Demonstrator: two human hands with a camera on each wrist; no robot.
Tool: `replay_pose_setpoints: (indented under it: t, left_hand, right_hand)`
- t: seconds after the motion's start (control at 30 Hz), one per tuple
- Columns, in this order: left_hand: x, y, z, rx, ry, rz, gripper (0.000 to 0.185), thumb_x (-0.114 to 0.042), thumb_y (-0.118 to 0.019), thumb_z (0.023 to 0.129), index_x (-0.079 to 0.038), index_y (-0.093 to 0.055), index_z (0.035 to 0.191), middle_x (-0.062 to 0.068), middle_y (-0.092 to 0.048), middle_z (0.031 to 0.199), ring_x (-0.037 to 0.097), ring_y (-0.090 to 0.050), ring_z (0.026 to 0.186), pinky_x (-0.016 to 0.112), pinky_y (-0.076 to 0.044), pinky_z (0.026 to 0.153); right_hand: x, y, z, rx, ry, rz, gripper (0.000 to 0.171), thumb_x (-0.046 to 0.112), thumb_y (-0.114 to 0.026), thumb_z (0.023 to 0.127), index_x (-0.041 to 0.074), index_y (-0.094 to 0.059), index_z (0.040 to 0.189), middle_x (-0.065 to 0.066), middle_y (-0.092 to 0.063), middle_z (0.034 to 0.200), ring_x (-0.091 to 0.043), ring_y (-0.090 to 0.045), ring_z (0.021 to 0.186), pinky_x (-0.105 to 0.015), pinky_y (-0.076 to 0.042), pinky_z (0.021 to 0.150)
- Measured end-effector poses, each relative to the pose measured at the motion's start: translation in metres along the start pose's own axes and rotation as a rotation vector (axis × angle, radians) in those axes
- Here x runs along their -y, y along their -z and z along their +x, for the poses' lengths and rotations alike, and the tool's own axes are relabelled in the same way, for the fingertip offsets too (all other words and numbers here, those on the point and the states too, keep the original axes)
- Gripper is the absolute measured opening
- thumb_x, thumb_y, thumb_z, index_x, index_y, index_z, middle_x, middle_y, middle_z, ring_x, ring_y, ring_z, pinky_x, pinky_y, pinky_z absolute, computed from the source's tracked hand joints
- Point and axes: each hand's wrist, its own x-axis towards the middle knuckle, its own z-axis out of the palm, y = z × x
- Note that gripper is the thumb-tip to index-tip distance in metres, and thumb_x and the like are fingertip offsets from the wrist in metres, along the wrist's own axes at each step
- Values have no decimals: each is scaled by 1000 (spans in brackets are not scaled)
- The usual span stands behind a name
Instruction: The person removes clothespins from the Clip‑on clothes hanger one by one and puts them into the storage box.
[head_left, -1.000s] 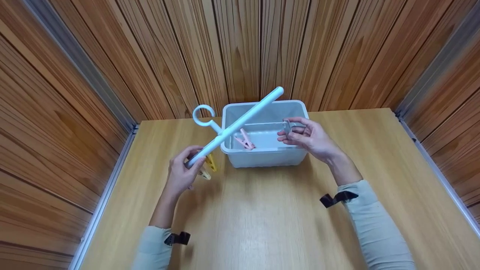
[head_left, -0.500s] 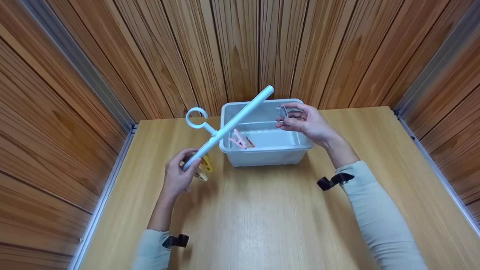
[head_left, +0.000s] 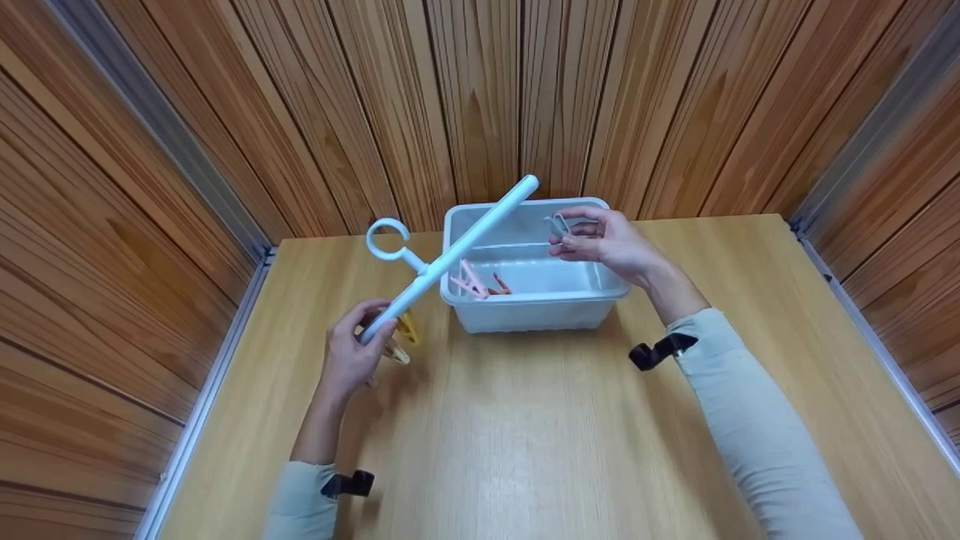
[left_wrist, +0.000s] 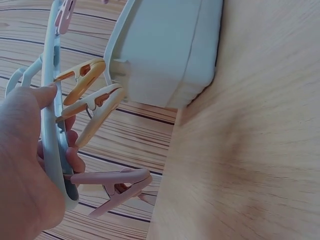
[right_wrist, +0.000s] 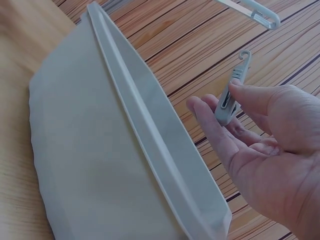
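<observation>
Left hand grips the lower end of a pale blue plastic hanger bar w/ a ring hook. Bar's long axis runs diagonally, low end at the hand near the worktop, top end pointing up and away to the right, above the far-left corner of the tub. Yellow, cream and pink plastic pegs hang off the bar by the hand. Right hand pinches a small grey plastic peg between thumb and fingers, held above the tub's far side. White rectangular plastic tub sits mid-worktop; inside lie loose pink pegs and an orange one, at its left end.
</observation>
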Motion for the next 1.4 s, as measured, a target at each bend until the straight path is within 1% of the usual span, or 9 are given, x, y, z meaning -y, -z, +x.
replay_pose_setpoints:
  t: [0.23,0.37,0.5,0.67,0.8,0.93,1.07,1.13,1.4]
  left_hand:
    - [-1,0,0,20,23,-17,27,-10,-77,107,-4,-76,134,19,-77,108,8,-67,91,19,-61,71]
    - [-1,0,0,19,24,-22,27,-11,-78,107,-5,-77,133,19,-76,106,9,-66,90,20,-60,71]
    - [-1,0,0,20,25,-3,27,-13,-77,107,-7,-77,133,17,-75,105,11,-65,91,19,-58,72]
    - [-1,0,0,20,19,-3,26,-14,-77,108,-7,-77,133,16,-76,105,10,-66,90,19,-58,72]
    - [-2,1,2,27,13,-10,27,-12,-77,108,-6,-76,134,18,-76,106,9,-68,88,19,-60,70]
    - [-5,2,6,41,39,-8,28,-15,-76,109,-9,-75,136,18,-75,110,14,-68,93,20,-61,74]
    - [-9,5,13,50,52,3,30,-17,-75,110,-12,-74,139,16,-74,113,19,-67,99,21,-59,79]
    - [-11,6,18,56,46,8,30,-19,-75,110,-12,-74,140,15,-74,115,18,-67,100,21,-59,81]
    - [-20,9,36,41,-18,43,31,-18,-77,108,-10,-75,139,16,-77,113,16,-66,96,20,-56,78]
  right_hand:
    - [-3,2,2,-19,-22,6,55,12,-68,113,5,-51,165,-10,-73,129,-13,-82,112,-33,-66,103]
    - [-3,3,1,-40,-24,6,57,14,-68,113,6,-51,166,-7,-77,132,-14,-82,114,-36,-65,108]
    - [-2,3,0,-47,-18,18,57,16,-67,113,5,-50,166,-4,-80,127,-16,-84,115,-37,-63,110]
    - [-1,3,-1,-50,-20,36,55,15,-68,113,5,-52,164,-2,-80,124,-13,-84,112,-35,-64,109]
    - [-2,4,-1,-47,-13,47,52,13,-69,112,6,-55,162,-1,-81,122,-18,-85,114,-33,-65,105]
    - [-2,5,-2,-51,-7,55,51,13,-69,112,7,-57,161,-2,-82,121,-19,-85,115,-31,-66,103]
    - [-3,5,-5,-49,-3,69,52,14,-69,112,6,-56,162,-2,-81,123,-15,-85,111,-30,-66,102]
    - [-3,5,-8,-52,5,73,52,14,-69,112,5,-56,162,-2,-81,124,-15,-84,112,-30,-66,102]
    - [-9,4,-17,-53,78,78,52,17,-71,111,7,-57,160,0,-81,129,-14,-83,117,-29,-66,102]
